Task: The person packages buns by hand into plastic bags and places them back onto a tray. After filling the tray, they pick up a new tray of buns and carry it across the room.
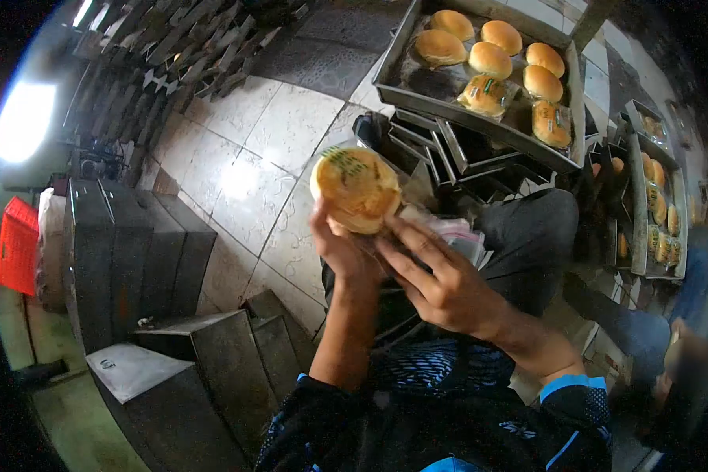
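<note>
Left hand grasping bun at centre, green print unreadable, right hand at its edge, this grip I cannot tell

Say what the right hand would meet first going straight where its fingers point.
The bun held in the left hand; the right hand seems to be at its lower edge, depth unclear.

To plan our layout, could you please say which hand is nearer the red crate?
Left: the left hand, holding the bun, is right of the red crate; the right hand is farther right, by the bun.
</note>
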Tool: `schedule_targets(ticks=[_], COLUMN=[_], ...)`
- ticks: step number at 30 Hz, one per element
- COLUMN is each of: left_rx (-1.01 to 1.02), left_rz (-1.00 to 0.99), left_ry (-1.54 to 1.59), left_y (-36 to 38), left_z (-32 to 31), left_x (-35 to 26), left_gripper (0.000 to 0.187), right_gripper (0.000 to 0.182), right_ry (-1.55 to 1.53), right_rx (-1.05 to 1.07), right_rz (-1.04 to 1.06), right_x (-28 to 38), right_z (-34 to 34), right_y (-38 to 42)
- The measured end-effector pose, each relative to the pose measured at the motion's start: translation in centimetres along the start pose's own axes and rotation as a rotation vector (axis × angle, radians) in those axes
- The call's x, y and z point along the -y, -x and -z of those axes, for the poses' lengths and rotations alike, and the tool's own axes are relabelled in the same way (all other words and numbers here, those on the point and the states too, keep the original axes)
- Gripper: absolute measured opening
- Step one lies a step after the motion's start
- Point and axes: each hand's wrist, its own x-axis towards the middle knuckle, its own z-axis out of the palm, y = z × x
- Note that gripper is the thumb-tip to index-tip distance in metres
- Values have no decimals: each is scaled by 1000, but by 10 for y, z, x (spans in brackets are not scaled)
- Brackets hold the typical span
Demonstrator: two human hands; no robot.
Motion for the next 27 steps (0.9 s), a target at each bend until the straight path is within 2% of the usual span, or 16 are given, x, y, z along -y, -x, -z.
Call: schedule_targets(ticks=[1, 4, 5, 7, 9, 12, 13, 14, 16, 17, 18, 21, 23, 24, 25, 27], left_rx=[42, -110, -133, -200, -236, -139, -104, -153, -177, -191, -201, -102, -62, -90, 9, 101], left_rz=[11, -13, 21, 105, 123, 197, 172, 178, 239, 260, 283, 400, 244, 36, -246, -505], left_ry=[12, 41, 25, -298, -249, 32, 57, 30, 135, -6, -151, -162, -441, -697, -671, -791], left_y=[-5, -1, 5, 2, -7, -20, -20, -17, -16, -14, -10, 22, 35, 33, 32, 23], left_z=[9, 6, -3, 0, 0, 18, 24, 24, 28, 32, 36, 22, 38, 43, 47, 67], left_x=[-6, -4, -3, -1, -5, -17, -25, -32, -34, -28, -22, -1, 20, 31, 36, 24], left_gripper=[74, 76, 64, 54, 48, 51, 63, 66, 69, 71, 73, 64, 59, 58, 63, 44], right_gripper=[40, 31, 21, 17, 12, 7, 8, 11, 16, 26, 29, 22, 16, 14, 9, 9], right_ry=[-57, -591, -555, -518, -536, -1136, -1424, -1465, -922, -340, -93, -96, -285, -380, -514, -683], right_rx=[45, 185, -54, 111, 107, 429, 666, 785, 536, -28, -318, -444, -570, -635, -681, -718], right_rz=[-29, -114, -76, -103, 16, 298, 336, 309, -412, -377, -317, 39, -69, -120, -293, -357], right_x=[-3, -21, -19, -22, -20, -10, -12, -27, -44, -53, -48, -39, -40, -41, -44, -47], right_z=[-2, 17, 13, 8, 0, 39, 51, 53, 35, -2, -8, 1, -6, -12, -20, -30], right_y=[5, -2, -13, -22, -28, -28, -35, -26, -16, -7, -15, -21, -21, -21, -19, -20])
